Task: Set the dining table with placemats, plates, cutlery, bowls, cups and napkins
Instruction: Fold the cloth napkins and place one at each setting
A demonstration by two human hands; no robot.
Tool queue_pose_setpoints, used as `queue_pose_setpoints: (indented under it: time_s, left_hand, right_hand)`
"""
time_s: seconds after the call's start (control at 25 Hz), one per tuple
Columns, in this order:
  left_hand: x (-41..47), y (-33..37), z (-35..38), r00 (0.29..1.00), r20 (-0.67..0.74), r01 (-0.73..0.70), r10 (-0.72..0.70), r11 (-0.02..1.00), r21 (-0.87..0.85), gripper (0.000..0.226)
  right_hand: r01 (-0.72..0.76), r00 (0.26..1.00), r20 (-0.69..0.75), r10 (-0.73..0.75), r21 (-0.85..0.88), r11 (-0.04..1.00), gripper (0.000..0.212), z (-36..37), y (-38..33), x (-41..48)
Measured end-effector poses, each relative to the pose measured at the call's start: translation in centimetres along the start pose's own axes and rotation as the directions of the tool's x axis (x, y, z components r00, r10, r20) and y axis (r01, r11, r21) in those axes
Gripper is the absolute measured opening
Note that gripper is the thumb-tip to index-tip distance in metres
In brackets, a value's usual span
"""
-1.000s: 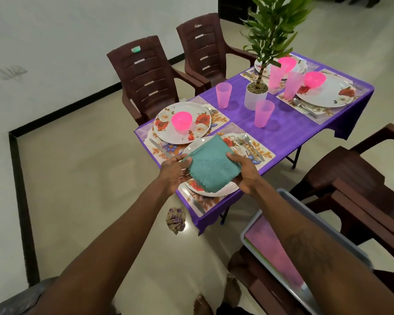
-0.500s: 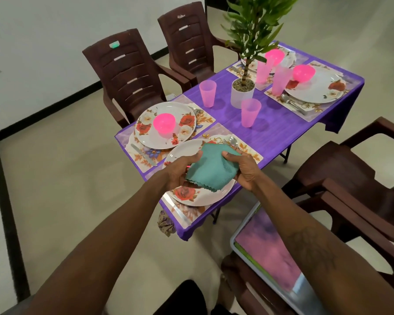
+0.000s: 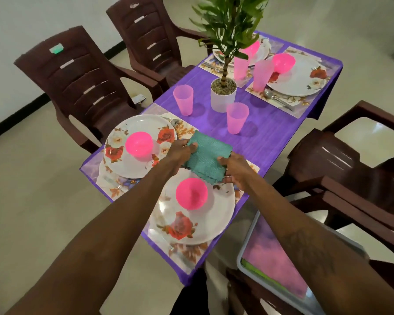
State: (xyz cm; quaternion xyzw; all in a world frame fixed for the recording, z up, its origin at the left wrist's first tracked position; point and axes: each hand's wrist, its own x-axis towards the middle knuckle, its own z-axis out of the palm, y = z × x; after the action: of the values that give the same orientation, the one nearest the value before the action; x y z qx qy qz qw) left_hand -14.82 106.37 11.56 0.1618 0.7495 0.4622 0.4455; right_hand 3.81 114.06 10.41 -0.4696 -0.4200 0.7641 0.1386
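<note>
Fingers (image 3: 192,145) of left hand (image 3: 180,153) and right hand (image 3: 235,169) pinched opposite edges of the teal napkin (image 3: 206,155), seemingly light, limp, best held there.

4 floral plates (image 3: 214,212), 4 pink bowls (image 3: 191,193), 4 pink cups (image 3: 237,118), 4 placemats (image 3: 187,253), 1 teal napkin (image 3: 205,155), 1 potted plant (image 3: 222,98), 1 tray (image 3: 268,251), at least 4 brown chairs (image 3: 77,83), cutlery too small to count

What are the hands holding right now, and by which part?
The folded teal napkin, above the table: the left hand pinches its left edge, and the right hand grips its right edge.
</note>
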Motion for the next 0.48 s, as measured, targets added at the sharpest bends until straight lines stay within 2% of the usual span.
queue_pose_setpoints:
  time_s: [0.2,0.24,0.36,0.48]
  left_hand:
    - [8.2,2.2,-0.2,0.997,0.048,-0.067,0.057,0.972,0.227,0.003]
    - [9.8,2.3,-0.1,0.995,0.065,-0.094,0.078,0.950,0.296,0.010]
    - [12.6,2.5,0.6,0.983,0.079,-0.182,0.164,0.860,0.477,0.022]
    - [14.5,2.4,1.3,0.980,0.078,-0.197,0.182,0.860,0.471,0.026]
  right_hand:
    - [0.062,0.947,-0.304,-0.103,-0.141,0.988,0.033,1.0,-0.6,7.0]
    - [0.056,0.928,-0.356,-0.113,-0.166,0.985,0.030,1.0,-0.6,7.9]
    - [0.022,0.881,-0.455,-0.132,-0.239,0.971,0.030,0.5,-0.7,10.0]
    - [0.001,0.858,-0.501,-0.110,-0.212,0.977,0.037,0.2,-0.7,11.7]
